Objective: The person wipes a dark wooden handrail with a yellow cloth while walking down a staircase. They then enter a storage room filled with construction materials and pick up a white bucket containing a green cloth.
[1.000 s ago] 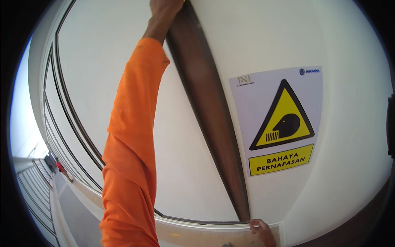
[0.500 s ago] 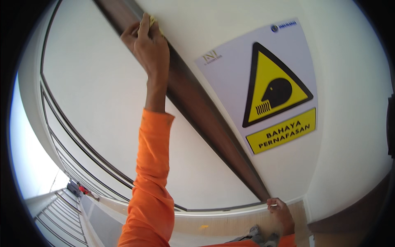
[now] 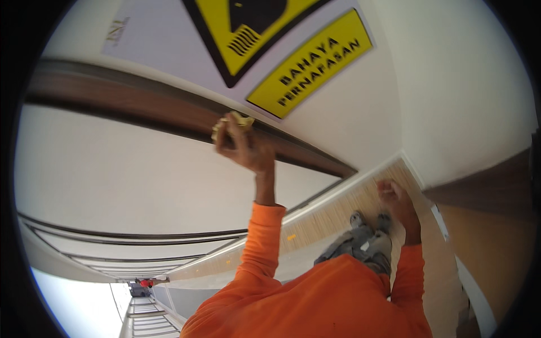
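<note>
My left hand [image 3: 243, 147] is closed around a crumpled pale yellow cloth [image 3: 243, 120]. It presses the cloth on or right by a long dark brown strip [image 3: 141, 108] that runs along the white wall. Folds of the cloth stick out past the fingertips. My right hand [image 3: 396, 198] hangs low at my right side, apart from the wall. Its fingers are curled in and a little blurred, and nothing shows in them.
A warning sign [image 3: 304, 79] with a yellow and black triangle is fixed beside the strip. Dark metal rails [image 3: 141, 239] run off to the left, where a person in red [image 3: 147, 282] is far away. My shoes [image 3: 357, 218] stand on a wood-look floor [image 3: 315, 231]. A brown panel [image 3: 490, 180] edges the right.
My left hand has moved with the cloth along the strip, from its upper end to nearer my body. The view has turned, and more of my torso shows. My right hand stays low.
</note>
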The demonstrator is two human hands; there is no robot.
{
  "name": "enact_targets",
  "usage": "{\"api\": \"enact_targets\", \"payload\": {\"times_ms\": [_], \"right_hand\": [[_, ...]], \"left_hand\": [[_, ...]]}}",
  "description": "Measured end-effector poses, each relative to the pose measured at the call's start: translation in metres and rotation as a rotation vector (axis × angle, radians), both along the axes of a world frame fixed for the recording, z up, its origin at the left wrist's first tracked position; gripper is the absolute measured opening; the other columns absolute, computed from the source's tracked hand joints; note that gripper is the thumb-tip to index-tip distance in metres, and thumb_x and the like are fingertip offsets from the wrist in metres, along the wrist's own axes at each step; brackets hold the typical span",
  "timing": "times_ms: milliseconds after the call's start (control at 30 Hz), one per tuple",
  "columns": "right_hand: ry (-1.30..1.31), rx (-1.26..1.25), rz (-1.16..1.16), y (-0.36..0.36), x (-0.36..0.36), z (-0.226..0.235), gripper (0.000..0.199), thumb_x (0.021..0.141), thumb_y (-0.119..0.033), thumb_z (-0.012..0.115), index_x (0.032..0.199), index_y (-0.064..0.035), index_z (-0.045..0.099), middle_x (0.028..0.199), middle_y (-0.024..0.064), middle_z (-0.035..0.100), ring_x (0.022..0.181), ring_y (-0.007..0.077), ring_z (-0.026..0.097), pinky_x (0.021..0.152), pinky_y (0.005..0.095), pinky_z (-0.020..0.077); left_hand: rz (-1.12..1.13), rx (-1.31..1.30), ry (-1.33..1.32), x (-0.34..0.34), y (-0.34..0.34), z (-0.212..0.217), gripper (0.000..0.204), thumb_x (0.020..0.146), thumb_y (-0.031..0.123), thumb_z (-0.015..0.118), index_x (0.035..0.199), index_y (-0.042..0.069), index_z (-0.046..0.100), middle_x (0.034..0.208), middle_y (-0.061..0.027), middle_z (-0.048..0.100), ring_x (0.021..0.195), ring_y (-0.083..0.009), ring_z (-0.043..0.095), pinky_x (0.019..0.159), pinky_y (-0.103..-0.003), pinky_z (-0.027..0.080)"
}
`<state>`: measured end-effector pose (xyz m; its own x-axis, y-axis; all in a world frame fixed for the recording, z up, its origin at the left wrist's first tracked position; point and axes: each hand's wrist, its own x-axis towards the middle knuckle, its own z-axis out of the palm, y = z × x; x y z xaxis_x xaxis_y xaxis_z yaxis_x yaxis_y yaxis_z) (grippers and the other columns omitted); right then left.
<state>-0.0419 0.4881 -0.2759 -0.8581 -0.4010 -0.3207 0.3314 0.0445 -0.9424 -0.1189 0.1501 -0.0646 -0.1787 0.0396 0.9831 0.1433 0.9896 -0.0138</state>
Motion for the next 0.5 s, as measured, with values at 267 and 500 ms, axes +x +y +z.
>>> {"api": "enact_targets", "payload": {"times_ms": [267, 500], "right_hand": [[-0.032, 0.037, -0.127, 0.012, -0.009, -0.015, 0.031, 0.099, -0.025, 0.063, 0.123, -0.0051, 0.065, 0.115, 0.0067, 0.069, 0.103, 0.0198, 0.065, 0.09, 0.0353, 0.0519], [-0.024, -0.077, -0.121, -0.061, -0.035, -0.049, 0.027, 0.099, -0.019, 0.062, 0.121, -0.0034, 0.065, 0.116, 0.0076, 0.069, 0.106, 0.0202, 0.064, 0.092, 0.0351, 0.051]], "left_hand": [[-0.08, -0.019, 0.323, -0.033, 0.022, 0.186, 0.04, 0.091, 0.017, 0.078, 0.123, -0.003, 0.067, 0.114, -0.0154, 0.056, 0.094, -0.0218, 0.067, 0.08, -0.033, 0.065], [0.01, 0.136, 0.296, -0.031, 0.007, 0.117, 0.025, 0.087, 0.012, 0.081, 0.104, -0.004, 0.075, 0.106, -0.0144, 0.062, 0.085, -0.0196, 0.07, 0.075, -0.027, 0.063]]}}
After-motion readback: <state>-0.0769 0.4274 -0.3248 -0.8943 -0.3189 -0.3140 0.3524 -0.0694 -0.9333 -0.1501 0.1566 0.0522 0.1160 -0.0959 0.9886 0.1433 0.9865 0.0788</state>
